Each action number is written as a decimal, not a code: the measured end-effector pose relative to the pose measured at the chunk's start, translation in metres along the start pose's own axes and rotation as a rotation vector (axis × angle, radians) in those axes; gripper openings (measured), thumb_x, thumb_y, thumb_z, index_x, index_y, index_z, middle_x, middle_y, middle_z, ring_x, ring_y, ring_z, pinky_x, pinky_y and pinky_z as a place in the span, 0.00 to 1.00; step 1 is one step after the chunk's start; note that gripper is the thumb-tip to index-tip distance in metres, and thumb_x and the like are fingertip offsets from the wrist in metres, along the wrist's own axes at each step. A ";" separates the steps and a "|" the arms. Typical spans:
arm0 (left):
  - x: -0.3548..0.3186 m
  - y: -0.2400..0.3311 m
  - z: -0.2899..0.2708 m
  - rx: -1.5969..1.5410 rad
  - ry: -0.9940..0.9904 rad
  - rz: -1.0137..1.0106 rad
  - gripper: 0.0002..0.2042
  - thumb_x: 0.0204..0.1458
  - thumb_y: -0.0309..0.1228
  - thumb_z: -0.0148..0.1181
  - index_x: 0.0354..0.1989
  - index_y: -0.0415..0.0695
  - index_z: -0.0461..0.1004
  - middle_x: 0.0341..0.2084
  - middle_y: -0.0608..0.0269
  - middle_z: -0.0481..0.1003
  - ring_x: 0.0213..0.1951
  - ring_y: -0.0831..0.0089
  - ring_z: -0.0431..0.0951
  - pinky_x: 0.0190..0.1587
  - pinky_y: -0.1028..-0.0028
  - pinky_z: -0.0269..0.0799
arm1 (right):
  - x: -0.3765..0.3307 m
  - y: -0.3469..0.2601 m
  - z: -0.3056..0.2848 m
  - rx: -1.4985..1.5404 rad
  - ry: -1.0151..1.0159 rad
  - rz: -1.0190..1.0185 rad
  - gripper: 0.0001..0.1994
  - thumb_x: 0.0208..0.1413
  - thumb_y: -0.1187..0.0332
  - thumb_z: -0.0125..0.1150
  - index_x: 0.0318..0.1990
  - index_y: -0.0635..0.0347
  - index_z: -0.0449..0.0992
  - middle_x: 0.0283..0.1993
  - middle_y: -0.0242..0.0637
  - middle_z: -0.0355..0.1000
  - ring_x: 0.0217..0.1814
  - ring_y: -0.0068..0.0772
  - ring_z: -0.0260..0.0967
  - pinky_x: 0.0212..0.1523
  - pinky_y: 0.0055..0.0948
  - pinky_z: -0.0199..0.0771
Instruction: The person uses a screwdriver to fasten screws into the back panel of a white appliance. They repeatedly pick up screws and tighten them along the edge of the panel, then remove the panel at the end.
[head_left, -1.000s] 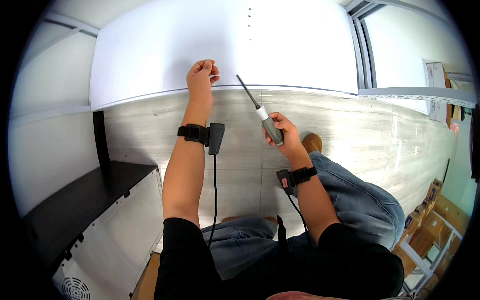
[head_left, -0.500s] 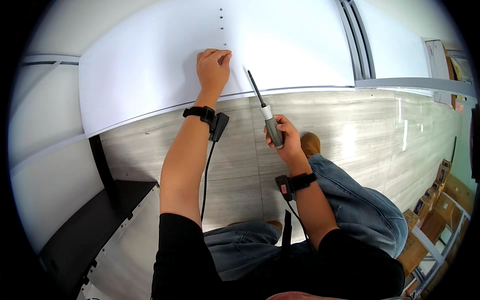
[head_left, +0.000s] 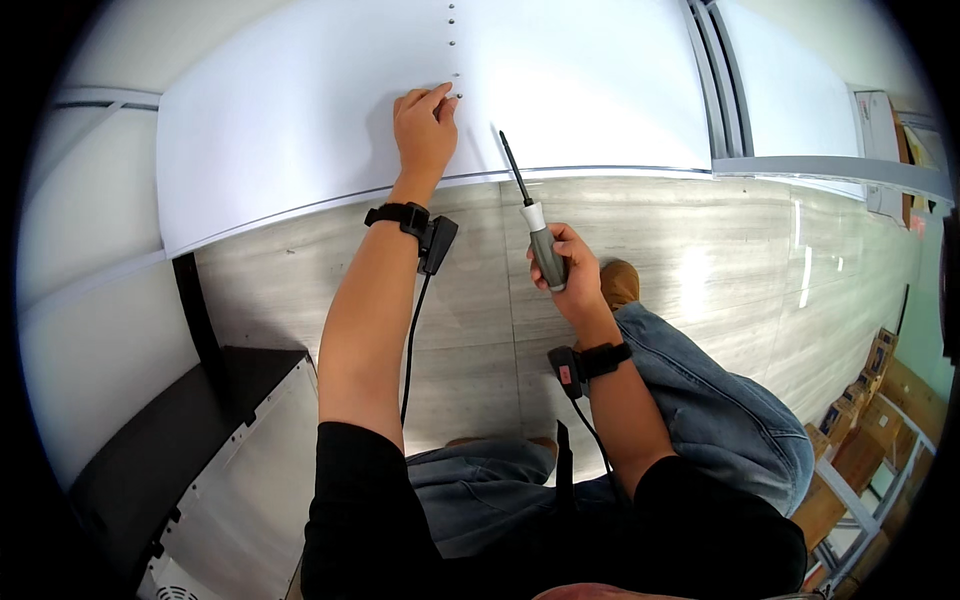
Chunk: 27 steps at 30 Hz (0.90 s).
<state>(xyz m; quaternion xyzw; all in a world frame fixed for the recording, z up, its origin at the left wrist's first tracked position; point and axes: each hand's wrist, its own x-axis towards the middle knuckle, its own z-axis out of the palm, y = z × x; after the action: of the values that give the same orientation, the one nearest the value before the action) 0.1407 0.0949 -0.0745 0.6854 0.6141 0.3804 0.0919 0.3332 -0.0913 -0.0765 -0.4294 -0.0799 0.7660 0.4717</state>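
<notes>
My left hand [head_left: 425, 135] rests on a white panel [head_left: 600, 110], its thumb and index finger a little apart. Just right of those fingertips stands a small dark screw [head_left: 459, 96], which the fingers do not seem to grip. It belongs to a line of several small screws running away from me, one being this farther screw [head_left: 452, 43]. Whether they are driven in or loose I cannot make out. My right hand [head_left: 570, 275] holds a screwdriver [head_left: 543, 248] by its grey and white handle. The black shaft slants up and left over the panel, its tip touching nothing visible.
Grey metal profiles [head_left: 720, 90] border the panel on the right. A black-topped white cabinet [head_left: 240, 450] stands at lower left. Cardboard boxes [head_left: 860, 430] and a metal frame lie at lower right. Cables hang from both wristbands, and pale floor [head_left: 460, 320] shows below the panel.
My left thumb and index finger have parted from their pinch, and a screw beside them has come into sight. The right hand still holds the screwdriver. The view has shifted slightly.
</notes>
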 end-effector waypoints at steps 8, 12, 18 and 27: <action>-0.077 -0.019 -0.090 -0.890 0.139 -0.779 0.11 0.58 0.32 0.52 0.41 0.37 0.75 0.33 0.57 0.76 0.30 0.69 0.75 0.37 0.72 0.74 | -0.003 0.025 0.054 -0.220 -0.097 0.144 0.17 0.49 0.65 0.45 0.46 0.62 0.67 0.30 0.39 0.71 0.22 0.27 0.68 0.21 0.25 0.64; -0.140 -0.029 -0.150 -1.164 0.188 -0.993 0.16 0.63 0.32 0.42 0.50 0.32 0.66 0.41 0.50 0.75 0.39 0.64 0.78 0.43 0.70 0.76 | -0.004 0.070 0.086 -0.463 -0.212 0.293 0.17 0.51 0.65 0.44 0.47 0.63 0.67 0.31 0.38 0.70 0.23 0.25 0.67 0.22 0.23 0.64; -0.242 -0.068 -0.228 -1.182 0.499 -1.185 0.14 0.62 0.28 0.41 0.51 0.34 0.65 0.43 0.50 0.74 0.40 0.63 0.78 0.44 0.70 0.76 | -0.015 0.131 0.124 -0.667 -0.421 0.507 0.17 0.53 0.66 0.48 0.48 0.63 0.68 0.32 0.39 0.71 0.24 0.26 0.68 0.22 0.24 0.64; -0.298 -0.065 -0.272 -0.929 0.703 -1.257 0.12 0.62 0.29 0.43 0.50 0.38 0.67 0.38 0.57 0.76 0.38 0.70 0.77 0.41 0.74 0.75 | -0.033 0.183 0.146 -0.784 -0.617 0.659 0.17 0.59 0.61 0.49 0.51 0.62 0.67 0.32 0.36 0.72 0.24 0.22 0.69 0.21 0.19 0.64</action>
<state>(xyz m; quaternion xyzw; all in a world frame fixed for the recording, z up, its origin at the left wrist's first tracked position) -0.0695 -0.2544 -0.0461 -0.0472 0.6545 0.6624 0.3614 0.1129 -0.1756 -0.0633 -0.3314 -0.3526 0.8746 -0.0293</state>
